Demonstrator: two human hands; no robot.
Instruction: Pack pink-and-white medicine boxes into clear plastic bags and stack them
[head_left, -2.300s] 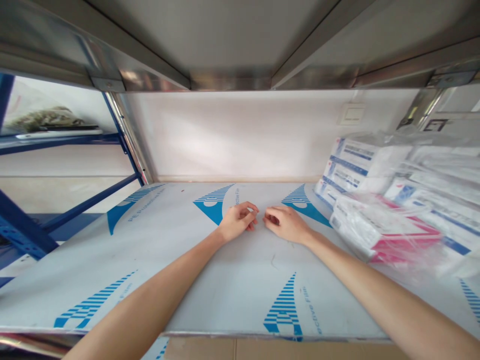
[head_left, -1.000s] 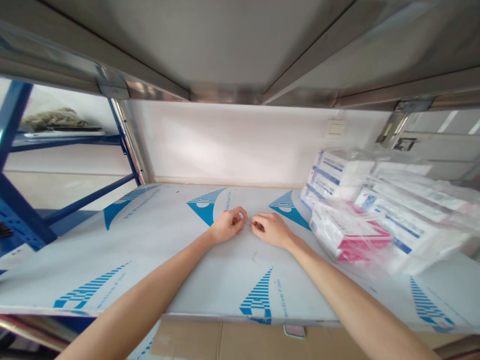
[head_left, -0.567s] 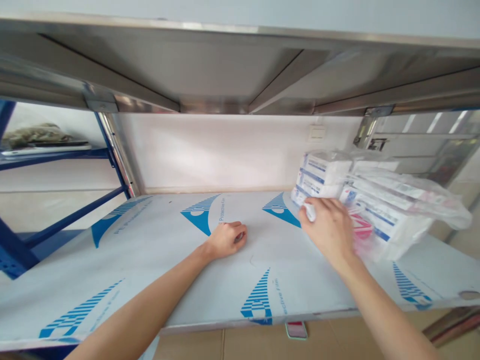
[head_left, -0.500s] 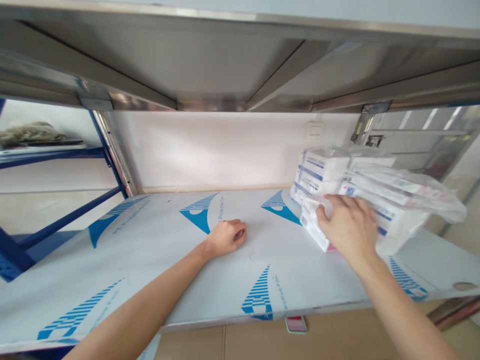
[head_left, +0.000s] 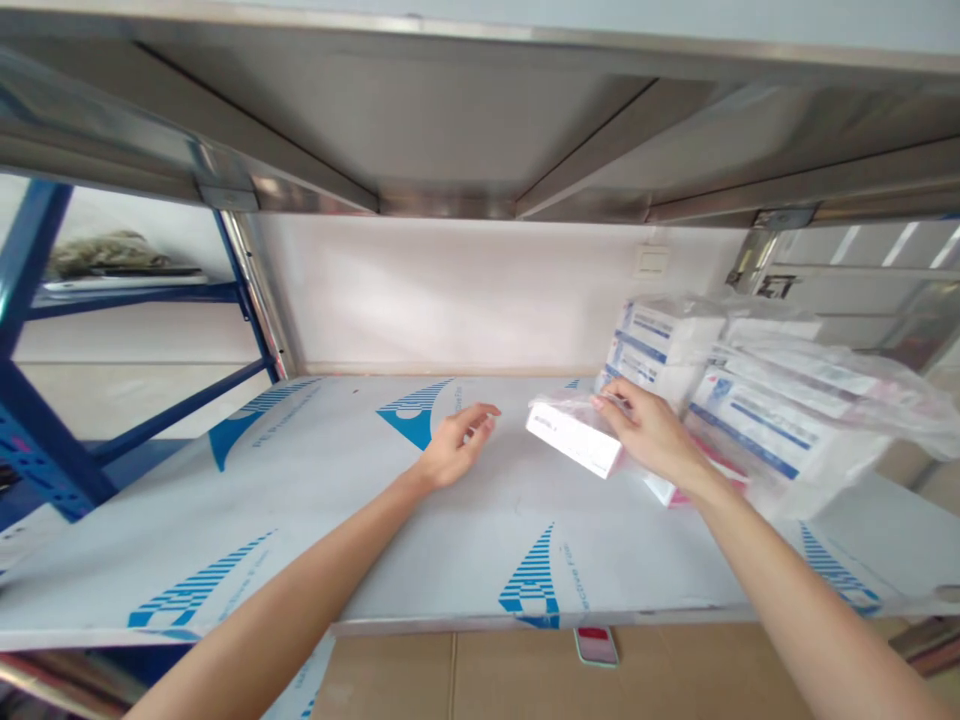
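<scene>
Having moved a white box (head_left: 573, 440) left, away from the wrapped boxes (head_left: 757, 425) at right, now grasping its right end with the right hand (head_left: 646, 430) opposite an empty, half-curled left hand (head_left: 454, 446), apparently singling it out.

- The bare right hand (head_left: 649, 430), curled beside the left hand 2.3 s ago, is now gripping a small white rectangular carton in clear plastic (head_left: 574, 440) by its right end.
- That carton is now sitting left of the pile, tilting and covering most of a blue striped print (head_left: 572, 384).
- The bare left hand (head_left: 454, 445) is opening its curled fingers, with thumb and forefinger parting.
- Below the shelf's front edge, a rounded pale-edged phone (head_left: 596, 645), out of view 2.3 s ago, is showing.
</scene>
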